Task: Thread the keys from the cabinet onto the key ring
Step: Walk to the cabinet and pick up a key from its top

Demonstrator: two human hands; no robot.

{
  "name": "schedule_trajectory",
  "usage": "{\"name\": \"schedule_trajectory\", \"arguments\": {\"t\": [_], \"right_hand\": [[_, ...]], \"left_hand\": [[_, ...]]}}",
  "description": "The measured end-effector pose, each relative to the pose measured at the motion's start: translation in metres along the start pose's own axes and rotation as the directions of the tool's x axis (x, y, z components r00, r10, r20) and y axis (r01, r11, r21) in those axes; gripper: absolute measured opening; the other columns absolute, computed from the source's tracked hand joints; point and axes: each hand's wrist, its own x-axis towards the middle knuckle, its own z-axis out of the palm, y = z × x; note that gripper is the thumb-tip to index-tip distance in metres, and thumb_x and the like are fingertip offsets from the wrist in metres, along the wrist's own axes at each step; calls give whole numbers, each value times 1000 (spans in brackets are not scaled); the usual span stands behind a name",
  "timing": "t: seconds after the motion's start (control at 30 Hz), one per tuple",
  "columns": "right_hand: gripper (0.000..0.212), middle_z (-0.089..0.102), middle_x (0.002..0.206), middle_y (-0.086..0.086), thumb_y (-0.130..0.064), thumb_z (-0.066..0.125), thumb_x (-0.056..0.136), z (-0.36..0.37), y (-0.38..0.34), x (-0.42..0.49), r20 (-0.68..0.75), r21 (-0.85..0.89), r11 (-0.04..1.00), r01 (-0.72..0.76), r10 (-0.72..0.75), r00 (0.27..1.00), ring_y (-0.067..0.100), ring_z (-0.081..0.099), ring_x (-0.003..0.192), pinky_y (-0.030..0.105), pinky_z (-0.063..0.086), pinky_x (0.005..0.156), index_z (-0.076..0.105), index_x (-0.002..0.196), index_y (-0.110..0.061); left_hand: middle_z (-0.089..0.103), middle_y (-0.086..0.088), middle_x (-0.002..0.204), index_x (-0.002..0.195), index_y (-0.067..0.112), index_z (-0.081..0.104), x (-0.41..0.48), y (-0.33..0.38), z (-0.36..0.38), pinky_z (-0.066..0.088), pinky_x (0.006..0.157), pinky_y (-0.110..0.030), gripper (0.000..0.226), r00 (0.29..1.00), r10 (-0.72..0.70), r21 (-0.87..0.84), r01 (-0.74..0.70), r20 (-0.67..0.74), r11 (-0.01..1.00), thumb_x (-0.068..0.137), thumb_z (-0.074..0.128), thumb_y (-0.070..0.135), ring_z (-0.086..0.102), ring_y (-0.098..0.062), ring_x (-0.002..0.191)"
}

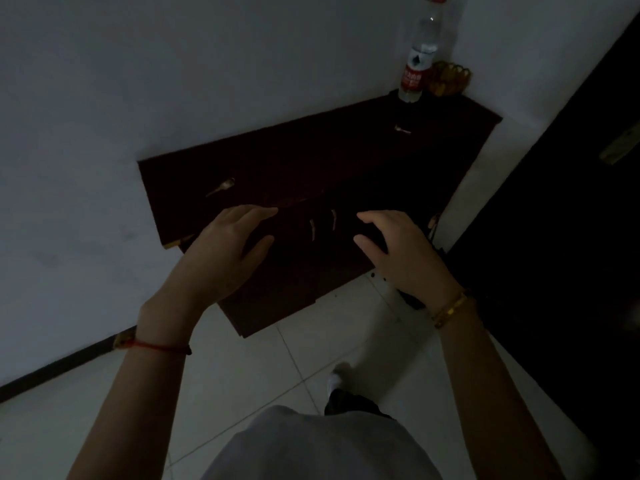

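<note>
Two bare hands held over a dark cabinet [311, 161], left hand [225, 247] and right hand [401, 251] both spread wide and holding nothing, one key [221, 187] lying just beyond the left fingertips, another key [401, 129] further past the right hand, bottle [417, 64] at the far corner

text: we can read none | bottle [417, 60] on the cabinet [311, 157]: we see a red label with pale marks, too blurred and dim to make out | signs, numbers: none legible
</note>
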Motion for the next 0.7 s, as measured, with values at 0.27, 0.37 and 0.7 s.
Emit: {"name": "schedule_trajectory", "arguments": {"t": [0.27, 0.37, 0.7], "right_hand": [[45, 54, 135, 5, -35, 49, 95, -29, 35, 114, 74, -41, 984, 174, -170, 983, 18, 43, 130, 39, 39, 110, 47, 135, -14], [44, 53, 136, 3, -35, 49, 95, -29, 41, 148, 109, -23, 973, 228, -225, 968, 16, 42, 131, 40, 39, 110, 47, 135, -16], [43, 53, 137, 1, -35, 49, 95, 8, 35, 223, 257, 29, 922, 386, -380, 888, 15, 43, 132, 39, 39, 110, 47, 134, -18]], "left_hand": [[49, -7, 143, 142, 21, 42, 75, -3, 9, 43, 104, -38, 50, 985, -133, 11, 135, -110, 991, 94, 46, 33, 45, -23, 131], [49, -7, 144, 143, 21, 42, 89, -8, 11, 45, 105, -44, 50, 968, -200, 1, 203, -153, 979, 94, 48, 31, 44, -25, 133], [53, -2, 134, 144, 31, 35, 96, -39, 19, 50, 91, -36, 53, 881, -424, -39, 426, -210, 904, 93, 48, 34, 53, -20, 118]]}}
